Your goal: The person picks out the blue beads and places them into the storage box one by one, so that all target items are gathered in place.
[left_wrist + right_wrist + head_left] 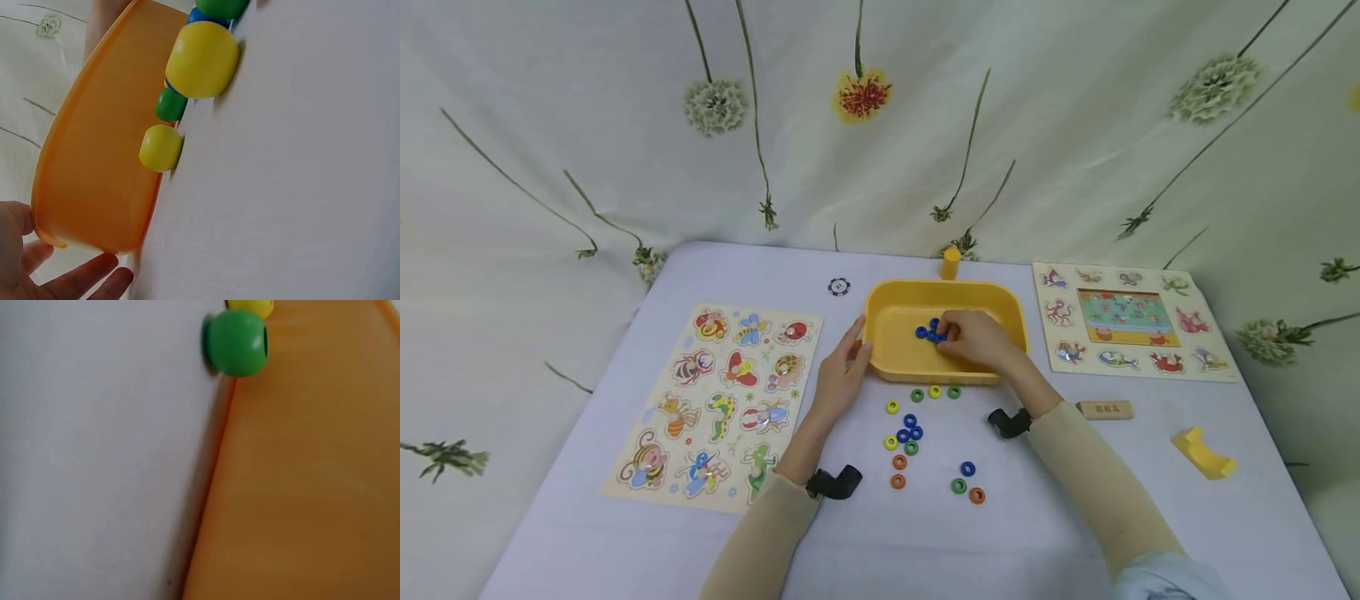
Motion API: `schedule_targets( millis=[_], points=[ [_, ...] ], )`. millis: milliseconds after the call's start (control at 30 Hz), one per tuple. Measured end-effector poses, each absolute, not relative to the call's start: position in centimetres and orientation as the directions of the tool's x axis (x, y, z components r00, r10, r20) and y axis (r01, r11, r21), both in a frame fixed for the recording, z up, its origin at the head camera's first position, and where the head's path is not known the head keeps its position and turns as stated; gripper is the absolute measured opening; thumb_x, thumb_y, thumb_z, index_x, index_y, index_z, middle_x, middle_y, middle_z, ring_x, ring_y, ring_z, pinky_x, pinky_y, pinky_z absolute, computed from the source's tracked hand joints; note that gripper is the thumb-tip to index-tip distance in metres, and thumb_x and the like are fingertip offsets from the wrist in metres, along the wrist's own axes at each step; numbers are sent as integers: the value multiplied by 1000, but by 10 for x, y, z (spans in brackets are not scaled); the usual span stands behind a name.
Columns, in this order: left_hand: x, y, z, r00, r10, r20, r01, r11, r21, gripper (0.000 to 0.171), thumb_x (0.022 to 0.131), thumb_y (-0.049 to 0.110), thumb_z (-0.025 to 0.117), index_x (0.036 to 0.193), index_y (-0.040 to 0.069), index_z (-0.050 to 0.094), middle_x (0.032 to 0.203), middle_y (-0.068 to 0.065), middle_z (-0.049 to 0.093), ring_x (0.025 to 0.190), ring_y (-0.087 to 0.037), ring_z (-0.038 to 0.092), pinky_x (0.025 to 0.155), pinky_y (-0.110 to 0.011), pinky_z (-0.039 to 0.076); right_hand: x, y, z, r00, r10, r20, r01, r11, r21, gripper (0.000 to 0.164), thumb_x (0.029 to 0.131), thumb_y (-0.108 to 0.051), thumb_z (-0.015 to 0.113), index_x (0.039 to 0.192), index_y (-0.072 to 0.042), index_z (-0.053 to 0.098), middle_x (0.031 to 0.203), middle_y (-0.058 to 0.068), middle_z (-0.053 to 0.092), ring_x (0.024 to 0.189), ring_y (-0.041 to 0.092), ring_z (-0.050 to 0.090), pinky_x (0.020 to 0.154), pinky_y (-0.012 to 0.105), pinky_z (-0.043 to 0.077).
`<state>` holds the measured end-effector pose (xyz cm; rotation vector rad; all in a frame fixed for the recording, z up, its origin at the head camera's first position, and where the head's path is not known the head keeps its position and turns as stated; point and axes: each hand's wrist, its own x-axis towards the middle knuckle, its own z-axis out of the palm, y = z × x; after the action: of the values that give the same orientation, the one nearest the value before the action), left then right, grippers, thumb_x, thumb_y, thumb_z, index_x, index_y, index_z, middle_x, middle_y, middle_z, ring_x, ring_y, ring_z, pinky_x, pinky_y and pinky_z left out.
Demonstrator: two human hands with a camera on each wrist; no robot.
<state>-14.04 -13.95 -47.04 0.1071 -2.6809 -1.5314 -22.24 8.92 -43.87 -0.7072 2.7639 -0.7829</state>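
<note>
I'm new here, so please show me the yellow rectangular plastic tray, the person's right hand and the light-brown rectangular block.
Yellow rectangular plastic tray (895, 335): head view, bare floor, left side.
Right hand (981, 339): head view, back of the hand.
Light-brown rectangular block (1105, 410): head view, marked face.

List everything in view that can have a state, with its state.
Yellow tray: upright, holding blue beads
Left hand: touching the tray's left end
Right hand: in the tray, grip unclear
Loose beads: scattered
Yellow cylinder: standing on end
Wooden block: lying flat
Chip: lying flat
Insect board: face up
Sea-creature board: face up
</note>
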Motion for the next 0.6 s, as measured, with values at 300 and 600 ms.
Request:
schedule_targets(
  millis=[300, 600],
  points=[
    [-140, -138, -470, -997, -81, 5, -36, 504, 863, 47, 91, 42, 40, 135, 47, 24, 120, -5, 53, 107, -19, 49, 91, -42, 39, -224, 90, -440, -872, -486, -57, -389, 760, -520, 20, 77, -24, 68, 94, -14, 62, 69, -2, 56, 61, 14, 49, 58, 27, 39],
    [-141, -139, -470, -997, -76, 3, -35, 501, 865, 47, 92, 40, 41, 135, 47, 24, 120, -6, 53, 107, -19, 49, 91, -42, 39, -180, 107, -427, -877, -443, 188, -446, 604, -661, 24, 79, -22, 66, 100, -10, 63, 71, -4, 55, 57, 13, 44, 51, 24, 36]
  ],
)
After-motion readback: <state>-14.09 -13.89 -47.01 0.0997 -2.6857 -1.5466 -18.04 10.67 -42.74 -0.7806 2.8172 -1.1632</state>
